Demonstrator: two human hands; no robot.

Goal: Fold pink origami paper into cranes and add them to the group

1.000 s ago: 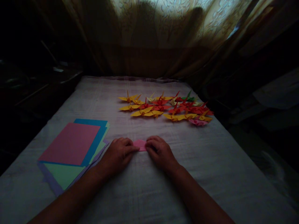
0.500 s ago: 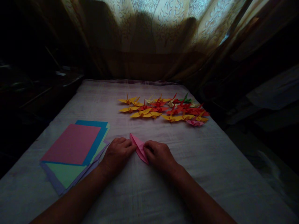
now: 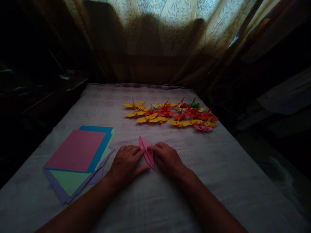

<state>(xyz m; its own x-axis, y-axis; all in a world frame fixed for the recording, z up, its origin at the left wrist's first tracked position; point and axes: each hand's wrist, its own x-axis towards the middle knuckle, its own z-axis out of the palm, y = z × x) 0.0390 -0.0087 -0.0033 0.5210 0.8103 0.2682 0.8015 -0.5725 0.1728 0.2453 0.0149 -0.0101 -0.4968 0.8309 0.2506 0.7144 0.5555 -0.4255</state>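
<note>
A narrow, diamond-shaped piece of folded pink paper (image 3: 148,156) lies on the cloth between my two hands. My left hand (image 3: 126,161) presses its fingertips on the paper's left edge, with the thumb stretched out by the lower point. At the right edge, my right hand (image 3: 167,158) has the paper between bent fingers and thumb; the thumb is mostly hidden. A lengthwise crease runs down the middle of the paper.
Left of my hands is a stack of square sheets, with a pink sheet (image 3: 77,150) on top. Several folded paper cranes (image 3: 166,113) in yellow, red, green, cream and pink stand farther back on the cloth (image 3: 109,100). A patterned curtain (image 3: 150,38) hangs behind.
The pink paper has turned a little more upright. My left thumb has spread away from the fingers toward its lower point, and my right fingers have shifted up along its edge.
</note>
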